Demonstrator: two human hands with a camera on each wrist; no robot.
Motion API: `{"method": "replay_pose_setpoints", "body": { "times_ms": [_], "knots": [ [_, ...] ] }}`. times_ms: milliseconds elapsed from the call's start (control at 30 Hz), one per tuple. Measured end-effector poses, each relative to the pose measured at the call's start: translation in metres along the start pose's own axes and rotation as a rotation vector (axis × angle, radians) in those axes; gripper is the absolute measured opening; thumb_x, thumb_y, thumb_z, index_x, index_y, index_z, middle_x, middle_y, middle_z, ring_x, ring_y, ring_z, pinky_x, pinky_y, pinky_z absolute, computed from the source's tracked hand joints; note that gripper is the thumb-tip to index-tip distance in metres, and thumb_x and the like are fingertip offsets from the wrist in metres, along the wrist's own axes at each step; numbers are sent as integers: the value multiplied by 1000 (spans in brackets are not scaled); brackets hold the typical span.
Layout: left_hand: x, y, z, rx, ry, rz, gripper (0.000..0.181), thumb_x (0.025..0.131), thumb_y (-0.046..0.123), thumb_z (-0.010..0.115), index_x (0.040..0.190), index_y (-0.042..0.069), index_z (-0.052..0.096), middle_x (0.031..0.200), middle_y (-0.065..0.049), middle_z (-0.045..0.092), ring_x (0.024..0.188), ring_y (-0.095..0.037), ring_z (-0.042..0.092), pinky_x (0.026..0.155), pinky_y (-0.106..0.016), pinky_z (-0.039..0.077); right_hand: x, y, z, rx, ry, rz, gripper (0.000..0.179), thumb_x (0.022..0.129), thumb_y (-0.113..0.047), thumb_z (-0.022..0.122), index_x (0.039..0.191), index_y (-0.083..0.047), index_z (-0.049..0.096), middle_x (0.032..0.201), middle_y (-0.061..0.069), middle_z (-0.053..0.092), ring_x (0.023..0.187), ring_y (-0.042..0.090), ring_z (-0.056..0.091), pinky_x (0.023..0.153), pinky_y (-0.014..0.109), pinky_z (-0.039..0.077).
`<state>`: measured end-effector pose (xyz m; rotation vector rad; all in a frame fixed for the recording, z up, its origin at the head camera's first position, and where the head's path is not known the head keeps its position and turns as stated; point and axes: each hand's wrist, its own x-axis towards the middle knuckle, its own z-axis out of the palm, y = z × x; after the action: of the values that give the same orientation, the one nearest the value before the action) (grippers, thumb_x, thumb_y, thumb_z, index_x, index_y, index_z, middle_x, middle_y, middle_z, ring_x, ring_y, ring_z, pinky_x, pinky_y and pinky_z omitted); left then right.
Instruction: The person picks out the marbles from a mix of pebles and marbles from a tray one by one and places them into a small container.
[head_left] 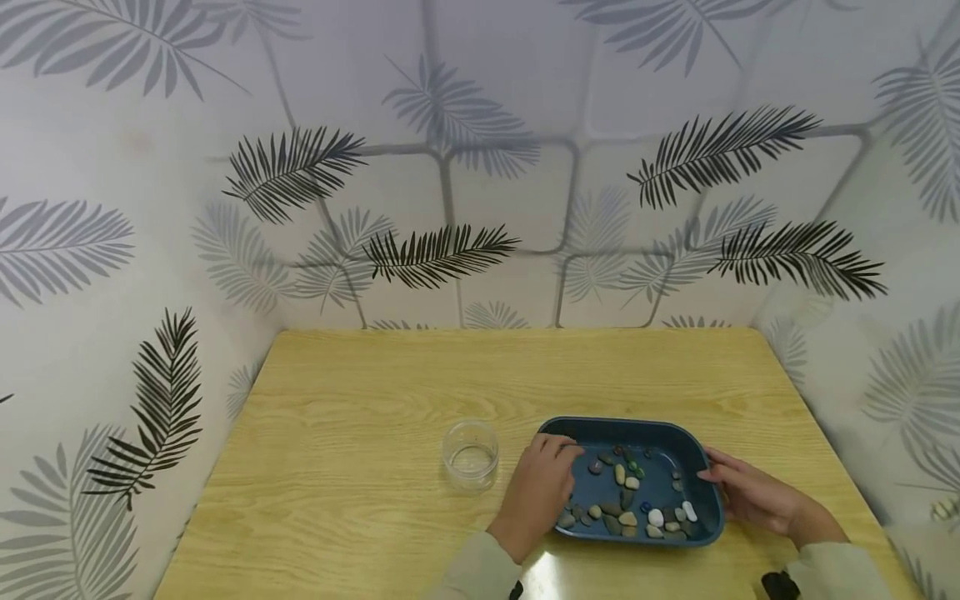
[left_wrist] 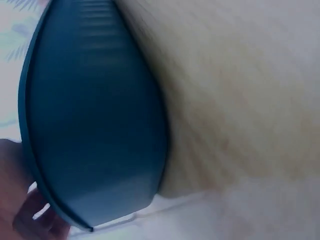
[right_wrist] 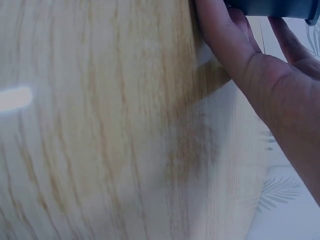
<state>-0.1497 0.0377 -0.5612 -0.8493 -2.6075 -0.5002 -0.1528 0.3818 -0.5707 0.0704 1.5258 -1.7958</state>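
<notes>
A dark blue tray (head_left: 622,428) sits on the wooden table, right of centre. Inside it lie several small stones (head_left: 627,518) in brown, grey, green and white. At its left rim, my left hand (head_left: 536,487) holds the edge with fingers bent over it; part of that grip is hidden. In the left wrist view, the left fingers (left_wrist: 42,217) show beside the rim, past the tray's outer wall (left_wrist: 100,115). On the opposite side my right hand (head_left: 757,492) grips the right end, thumb over the rim and the other fingers outside.
A clear glass jar (head_left: 471,454) stands on the table (head_left: 360,400), just left of my left hand. Behind the table and along both sides rises a wall (head_left: 510,200) with a leaf pattern.
</notes>
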Motion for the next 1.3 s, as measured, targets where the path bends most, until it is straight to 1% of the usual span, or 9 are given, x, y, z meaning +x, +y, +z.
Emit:
{"method": "replay_pose_setpoints", "body": {
  "times_ms": [100, 267, 333, 467, 667, 833, 1067, 1200, 1300],
  "knots": [
    [1, 1, -2, 143, -92, 119, 21, 83, 18, 61, 104, 21, 60, 97, 7, 57, 88, -9, 52, 74, -22, 44, 2, 1, 0, 3, 1, -2, 65, 96, -18, 34, 139, -6, -13, 132, 9, 26, 111, 22, 41, 85, 54, 36],
    [2, 6, -4, 304, -289, 189, 21, 81, 20, 64, 102, 23, 61, 93, 7, 58, 81, -9, 54, 67, -22, 46, 3, 4, 0, 13, -7, 2, 67, 95, -18, 35, 139, -7, -14, 135, 12, 21, 112, 22, 40, 86, 55, 35],
    [2, 8, -4, 352, -349, 204, 22, 80, 21, 66, 101, 24, 62, 92, 7, 59, 80, -9, 54, 69, -23, 45, 3, 5, 0, 17, -8, 7, 68, 95, -18, 36, 139, -7, -15, 137, 13, 17, 112, 22, 39, 86, 55, 34],
    [4, 13, -4, 404, -422, 210, 18, 80, 22, 66, 97, 26, 64, 90, 7, 59, 78, -9, 53, 67, -23, 45, 4, 5, 0, 22, -2, 16, 68, 95, -19, 36, 139, -7, -14, 139, 15, 13, 112, 22, 39, 86, 55, 34],
    [8, 16, -3, 434, -531, 167, 12, 79, 24, 67, 90, 29, 66, 87, 8, 58, 76, -9, 52, 64, -23, 45, 2, 4, 0, 7, 1, 26, 66, 95, -20, 34, 139, -7, -13, 141, 17, 11, 112, 21, 39, 86, 54, 35],
    [10, 19, -2, 477, -573, 138, 11, 79, 26, 67, 89, 29, 66, 87, 8, 58, 79, -9, 53, 66, -25, 46, 1, 3, 1, -8, 14, 27, 68, 95, -21, 36, 139, -6, -14, 142, 21, 1, 112, 19, 38, 86, 54, 35],
    [16, 23, -5, 526, -619, 107, 14, 81, 29, 64, 95, 27, 67, 91, 6, 59, 83, -11, 54, 66, -26, 47, 1, 1, -1, 9, 20, 26, 68, 95, -20, 36, 139, -7, -15, 138, 15, 15, 110, 19, 40, 87, 53, 35],
    [19, 25, -8, 569, -649, 102, 26, 77, 35, 67, 102, 28, 65, 102, 5, 59, 92, -14, 55, 67, -26, 48, 1, 1, -3, 2, 21, 25, 68, 95, -21, 36, 139, -6, -14, 139, 14, 17, 110, 20, 39, 87, 53, 35],
    [19, 27, -9, 594, -650, 94, 32, 74, 37, 70, 104, 27, 65, 103, 3, 59, 89, -15, 56, 62, -26, 49, 2, 1, -3, 5, 16, 22, 67, 95, -21, 35, 139, -7, -14, 137, 12, 20, 111, 20, 39, 87, 53, 35]
  ]
}}
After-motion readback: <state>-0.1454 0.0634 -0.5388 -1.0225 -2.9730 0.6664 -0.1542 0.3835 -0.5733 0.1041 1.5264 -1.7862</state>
